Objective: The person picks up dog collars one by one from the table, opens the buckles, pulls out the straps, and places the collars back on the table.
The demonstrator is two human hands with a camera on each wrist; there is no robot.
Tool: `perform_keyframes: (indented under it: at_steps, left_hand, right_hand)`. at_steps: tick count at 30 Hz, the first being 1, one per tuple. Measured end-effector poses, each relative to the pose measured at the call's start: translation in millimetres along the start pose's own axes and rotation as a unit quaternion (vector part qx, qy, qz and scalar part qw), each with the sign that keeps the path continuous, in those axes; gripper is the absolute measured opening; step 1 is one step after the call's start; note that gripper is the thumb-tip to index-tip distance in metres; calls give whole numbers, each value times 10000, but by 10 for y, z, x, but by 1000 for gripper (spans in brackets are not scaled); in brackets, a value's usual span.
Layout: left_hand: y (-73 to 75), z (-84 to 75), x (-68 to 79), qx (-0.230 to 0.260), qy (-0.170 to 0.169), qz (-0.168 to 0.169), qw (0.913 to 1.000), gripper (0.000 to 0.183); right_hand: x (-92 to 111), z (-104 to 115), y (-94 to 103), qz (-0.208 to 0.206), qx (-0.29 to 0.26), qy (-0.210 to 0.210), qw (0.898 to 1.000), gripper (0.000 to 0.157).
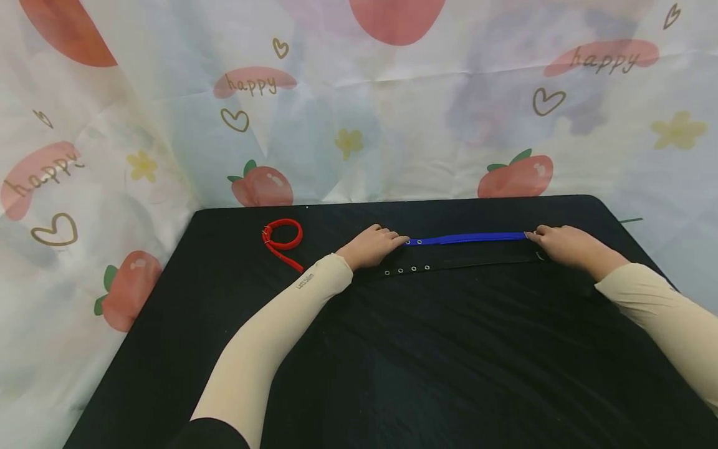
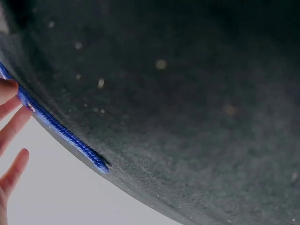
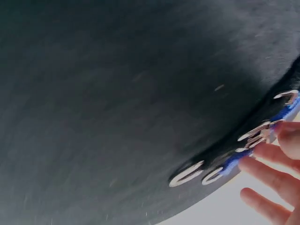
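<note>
A blue pet collar (image 1: 477,237) is stretched flat from side to side near the far part of the table. My left hand (image 1: 371,245) pinches its end with the eyelets; in the left wrist view the collar's tip (image 2: 89,152) sticks out past the fingers (image 2: 14,126). At the buckle end, my right hand (image 1: 572,246) pinches the collar between thumb and fingers, beside metal rings (image 3: 255,133) seen in the right wrist view. A black collar (image 1: 427,267) with several eyelets lies just in front, roughly parallel to the blue one.
Left of my left hand lies a red collar (image 1: 283,244), its buckle end looped and its tail partly behind my sleeve. Black cloth (image 1: 426,368) covers the table. A printed curtain (image 1: 392,137) hangs along the back and left edges.
</note>
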State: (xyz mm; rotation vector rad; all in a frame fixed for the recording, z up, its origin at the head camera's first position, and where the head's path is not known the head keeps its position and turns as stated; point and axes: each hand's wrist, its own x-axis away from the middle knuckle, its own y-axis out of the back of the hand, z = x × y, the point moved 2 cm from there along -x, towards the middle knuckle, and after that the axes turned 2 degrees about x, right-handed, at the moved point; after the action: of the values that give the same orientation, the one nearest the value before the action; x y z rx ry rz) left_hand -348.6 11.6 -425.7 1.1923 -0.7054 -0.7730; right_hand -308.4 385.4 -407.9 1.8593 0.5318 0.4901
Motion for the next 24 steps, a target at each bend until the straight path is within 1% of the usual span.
perform_keyframes:
  at_steps: [4,7,11,15,17,20,24]
  left_hand:
    - [1,-8,20,-95,75,278,9995,42]
    - [16,-21,22,-115,124,335,9993,42]
    - [22,-39,21,22,226,253,9994,41]
    - [10,-48,19,109,313,43,9994,40]
    - [9,-50,16,99,326,-82,9994,40]
    - [14,-49,18,62,375,-179,9991,40]
    - [45,-33,43,62,558,-263,9981,45]
  right_hand:
    - [29,-1,-28,-151,561,331,9978,35]
    - [40,-12,-39,-171,635,293,9974,37]
    - [56,-11,-55,-154,501,110,9986,40]
    - [56,-26,-75,-253,399,-131,9988,39]
    - [51,-56,-78,-360,386,-217,9984,39]
    - [37,-84,-48,-637,407,-310,9967,39]
    - [-2,-61,59,-1231,426,-433,9905,43]
